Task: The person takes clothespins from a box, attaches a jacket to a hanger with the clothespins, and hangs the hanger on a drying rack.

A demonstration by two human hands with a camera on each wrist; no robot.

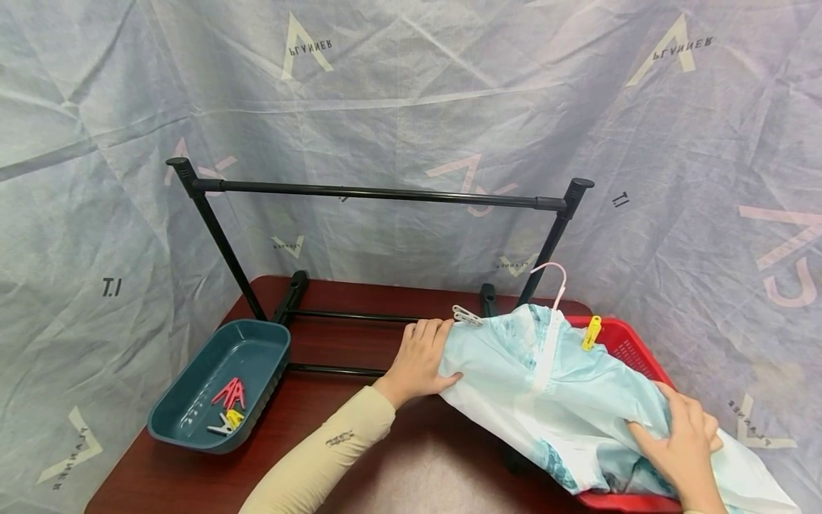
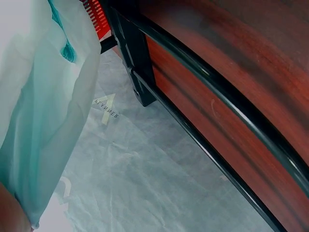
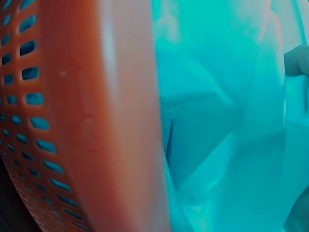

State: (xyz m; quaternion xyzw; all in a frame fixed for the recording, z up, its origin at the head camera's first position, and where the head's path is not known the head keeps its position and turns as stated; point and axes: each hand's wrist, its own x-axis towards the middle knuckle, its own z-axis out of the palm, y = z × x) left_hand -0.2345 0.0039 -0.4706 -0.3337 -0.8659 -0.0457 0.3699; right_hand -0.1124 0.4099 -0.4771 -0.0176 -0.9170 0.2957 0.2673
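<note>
A light blue and white thin jacket (image 1: 501,371) hangs on a hanger whose pale pink hook (image 1: 561,280) sticks up from the collar. My left hand (image 1: 419,360) grips the jacket's left shoulder edge, thumb in front. Beside those fingers a white clothespin (image 1: 467,315) sits on the shoulder; a yellow clothespin (image 1: 591,333) is clipped on the other side. With thumb and fingers my right hand (image 1: 687,439) holds the right sleeve side over the red basket (image 1: 632,348). In the right wrist view, blue fabric (image 3: 222,121) lies against the basket's rim (image 3: 128,121).
A black rack with a top bar (image 1: 379,192) stands on the dark red table (image 1: 359,339). At the left, a teal tray (image 1: 186,400) contains red clothespins (image 1: 231,392), a yellow clothespin (image 1: 234,417) and a white clothespin (image 1: 221,426). A printed grey cloth (image 1: 398,93) hangs behind.
</note>
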